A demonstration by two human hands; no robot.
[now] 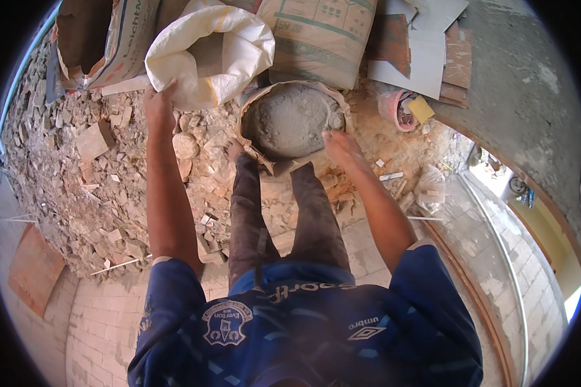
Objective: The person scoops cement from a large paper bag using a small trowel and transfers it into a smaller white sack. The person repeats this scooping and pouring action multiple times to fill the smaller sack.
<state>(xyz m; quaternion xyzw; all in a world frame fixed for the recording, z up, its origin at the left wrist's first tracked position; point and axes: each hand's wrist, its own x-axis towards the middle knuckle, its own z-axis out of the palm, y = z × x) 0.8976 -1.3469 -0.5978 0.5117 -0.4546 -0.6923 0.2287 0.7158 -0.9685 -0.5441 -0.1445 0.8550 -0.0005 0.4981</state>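
A white woven sack point(252, 48) stands at the upper middle with its rim rolled outward and its mouth wide. My left hand point(161, 100) is closed on the near left edge of that rim. To its right, between my legs and a full sack, stands a paper sack point(244, 122) with its top cut round, holding grey cement-like powder point(294, 119). The fingers of my right hand point(342, 145) pinch the near right edge of this paper sack. What lies deep in the white sack is hidden.
A full paper sack point(319, 39) lies behind. Another paper sack point(126, 42) gapes at far left. A pink bucket point(394, 109) with a yellow sponge point(421, 109) and stacked tile pieces point(426, 58) stand right. Broken rubble point(64, 168) covers the left ground.
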